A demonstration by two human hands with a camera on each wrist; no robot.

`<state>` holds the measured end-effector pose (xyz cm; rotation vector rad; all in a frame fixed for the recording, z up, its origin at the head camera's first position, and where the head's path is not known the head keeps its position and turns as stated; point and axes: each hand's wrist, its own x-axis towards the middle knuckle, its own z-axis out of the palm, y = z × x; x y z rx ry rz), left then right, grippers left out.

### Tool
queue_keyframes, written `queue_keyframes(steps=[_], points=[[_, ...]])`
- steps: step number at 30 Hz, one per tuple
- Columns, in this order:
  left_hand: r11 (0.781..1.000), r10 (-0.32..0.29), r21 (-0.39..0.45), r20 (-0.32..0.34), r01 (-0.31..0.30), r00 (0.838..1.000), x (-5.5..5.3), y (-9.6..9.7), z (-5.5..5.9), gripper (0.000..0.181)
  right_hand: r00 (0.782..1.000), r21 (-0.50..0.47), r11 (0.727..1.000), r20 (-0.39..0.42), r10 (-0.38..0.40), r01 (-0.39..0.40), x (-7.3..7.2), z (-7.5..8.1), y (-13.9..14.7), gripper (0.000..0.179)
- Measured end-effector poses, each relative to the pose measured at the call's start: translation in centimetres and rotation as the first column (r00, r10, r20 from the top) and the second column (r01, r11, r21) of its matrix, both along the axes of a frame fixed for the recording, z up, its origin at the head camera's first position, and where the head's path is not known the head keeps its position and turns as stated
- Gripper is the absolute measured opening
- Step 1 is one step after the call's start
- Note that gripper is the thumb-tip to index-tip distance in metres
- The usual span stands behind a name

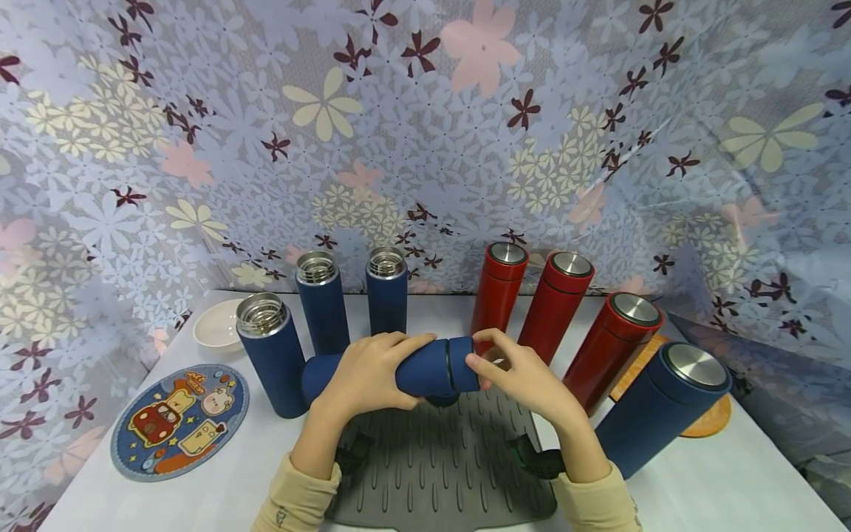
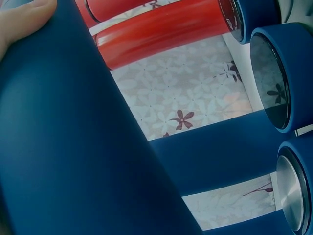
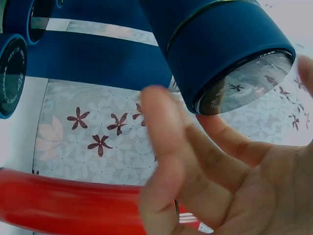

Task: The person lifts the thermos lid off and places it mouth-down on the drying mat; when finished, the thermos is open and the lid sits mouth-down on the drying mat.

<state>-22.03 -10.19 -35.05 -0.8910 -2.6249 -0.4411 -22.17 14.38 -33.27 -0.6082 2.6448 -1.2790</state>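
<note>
A dark blue thermos bottle (image 1: 425, 369) lies sideways in the air over a grey ribbed mat (image 1: 439, 473). My left hand (image 1: 372, 377) grips it round the middle, and its thumb shows at the upper corner of the left wrist view. The bottle's blue lid (image 1: 463, 363) is on and faces right. My right hand (image 1: 525, 373) has thumb and fingertips at the rim of that lid. In the right wrist view the lid (image 3: 230, 63) sits between the thumb and the bent fingers, one finger blurred.
Three blue bottles without lids (image 1: 272, 355) stand at left, near a white bowl (image 1: 218, 326) and a round cartoon mat (image 1: 179, 421). At right are three lidded red bottles (image 1: 555, 307), a lidded blue bottle (image 1: 658, 406) and a wooden board (image 1: 708, 420). Floral cloth (image 1: 425, 148) hangs behind.
</note>
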Motion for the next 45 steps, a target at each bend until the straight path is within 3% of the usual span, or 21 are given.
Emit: queue_keyframes(steps=[5,11,15,19,25,32,40,45], points=[[1.000,-0.006,0.007,0.009,0.006,1.000,0.01,0.01,0.07,0.084,0.999,-0.072,0.996,0.018,0.051,-0.050,-0.21,-0.13,0.25,0.050],[1.000,-0.006,0.001,0.016,0.006,1.000,0.03,-0.08,0.09,0.084,0.981,-0.135,0.975,-0.106,0.163,-0.177,-0.56,-0.51,0.84,0.061],[1.000,-0.007,0.005,0.018,0.007,1.000,0.05,-0.15,0.11,0.083,0.969,-0.135,0.967,-0.151,0.197,-0.218,-0.54,-0.53,0.92,0.070],[1.000,-0.003,0.011,0.025,0.003,1.000,0.10,-0.22,0.21,0.083,0.981,-0.134,0.976,-0.106,0.160,-0.174,-0.33,-0.40,0.75,0.073],[1.000,0.000,0.004,0.016,0.000,1.000,0.07,-0.25,0.18,0.083,0.999,-0.038,0.999,0.001,0.036,-0.036,-0.02,-0.01,0.23,0.051],[1.000,0.000,-0.001,0.021,0.000,1.000,0.08,-0.30,0.13,0.083,0.997,-0.082,0.994,0.016,0.072,-0.071,-0.19,-0.27,0.39,0.053],[1.000,0.004,-0.006,0.029,-0.003,1.000,0.09,-0.37,0.17,0.082,0.981,-0.112,0.980,-0.119,0.154,-0.167,-0.31,-0.37,0.76,0.079],[1.000,0.000,-0.003,0.019,0.000,1.000,0.08,-0.34,0.21,0.082,0.992,-0.100,0.988,-0.054,0.113,-0.118,-0.23,-0.45,0.38,0.072]])
